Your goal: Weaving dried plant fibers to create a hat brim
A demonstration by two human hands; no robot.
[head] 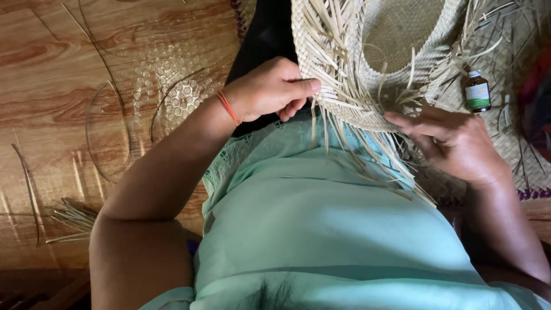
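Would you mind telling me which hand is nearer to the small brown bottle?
The right hand: it lies just below the small brown bottle, apart from it. The left hand grips the woven hat's brim, far across.

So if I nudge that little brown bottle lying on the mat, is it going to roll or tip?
The small brown bottle probably lies on its side on the woven mat, so it cannot tip. Its round body would likely roll, though the mat's rough weave and loose straw strips may slow it. It looks light.

The scene is seen from one head-worn camera, pointed steeply down along the wearer's own chest. The hands are viewed from close by, in the upper half of the frame.
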